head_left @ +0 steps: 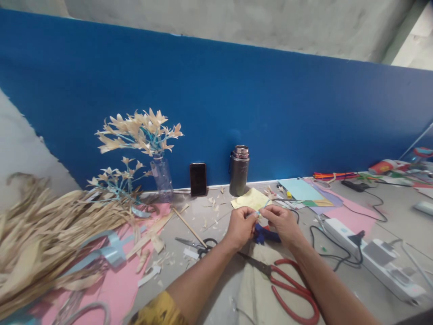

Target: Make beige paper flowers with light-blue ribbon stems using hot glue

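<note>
Above the middle of the table, my left hand [241,227] and my right hand [280,221] meet with their fingertips almost touching. Both are closed in a pinch on a thin light-blue strip [265,204], a short piece of which sticks up between them; the rest is hidden by the fingers. A crumpled pale yellow paper [249,198] lies just behind my left hand. Below the hands sits a dark blue object [265,234], partly covered. Large red-handled scissors [294,291] lie between my forearms, and black-handled scissors [203,246] rest left of my left wrist.
Dried husks [40,239] cover the left side, beside a clear bottle [162,180] holding husk flowers [145,128]. A phone [198,179] and an uncapped flask [239,171] stand against the blue partition [209,99]. To the right lies a white power strip [375,257] with cords.
</note>
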